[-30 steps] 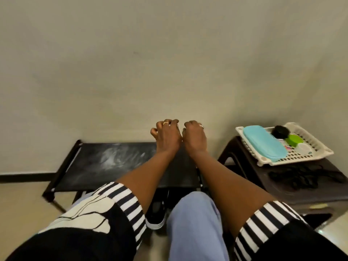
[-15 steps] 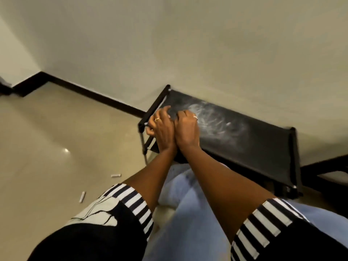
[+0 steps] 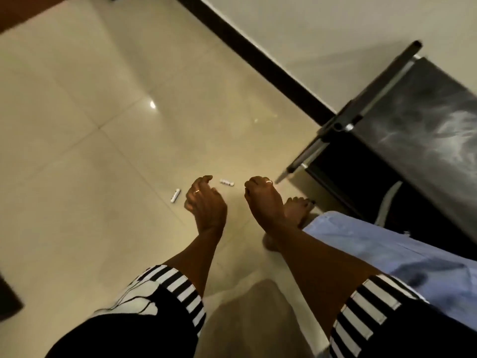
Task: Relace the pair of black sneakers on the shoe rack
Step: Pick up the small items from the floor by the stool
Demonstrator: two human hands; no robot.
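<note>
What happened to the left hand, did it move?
Yes. The left hand moved off the shoe rack, leftward, and is now over the floor beside it.

I log, over the cream tiled floor (image 3: 77,130):
- left hand (image 3: 205,202), ringed, fingers loosely curled, holding nothing
- right hand (image 3: 263,200), likewise, held apart from it
- white cylinder (image 3: 175,195) on the tiles left of the left hand
- second white cylinder (image 3: 227,182) beyond, between the hands
- black shoe rack (image 3: 426,112) at right, top smeared pale
- bare foot (image 3: 299,208) near the rack
</note>
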